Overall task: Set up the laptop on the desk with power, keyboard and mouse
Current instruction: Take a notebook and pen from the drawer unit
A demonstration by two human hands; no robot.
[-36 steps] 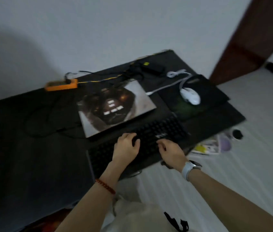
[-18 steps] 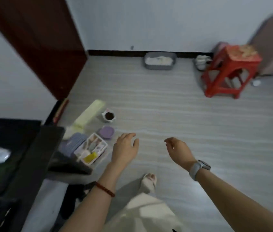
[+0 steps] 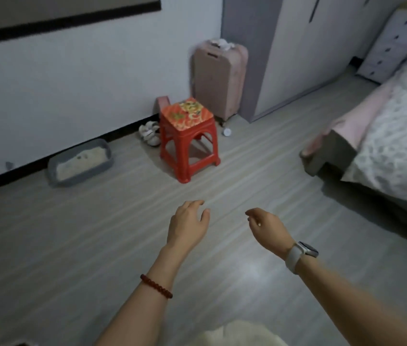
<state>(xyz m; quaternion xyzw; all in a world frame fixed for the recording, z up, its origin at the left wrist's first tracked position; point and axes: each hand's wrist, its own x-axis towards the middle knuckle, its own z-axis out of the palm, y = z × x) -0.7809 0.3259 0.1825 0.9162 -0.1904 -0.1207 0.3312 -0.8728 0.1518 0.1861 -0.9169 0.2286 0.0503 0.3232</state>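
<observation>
The desk, laptop, keyboard and mouse are out of view. My left hand (image 3: 188,222), with a red bead bracelet on its wrist, hovers over the grey floor with loosely curled fingers and holds nothing. My right hand (image 3: 266,227), with a white watch on its wrist, hangs beside it, fingers loosely bent and empty. Both hands are in the air in front of me, apart from each other.
A red plastic stool (image 3: 188,137) stands ahead on the floor. A grey litter tray (image 3: 80,163) lies by the wall at left. A pink suitcase (image 3: 218,78) and white shoes (image 3: 150,133) are behind the stool. A bed (image 3: 385,146) fills the right side.
I have turned away from the desk to the right. My hands left the keyboard and now hang over bare floor. The stool and bed have come into view.
</observation>
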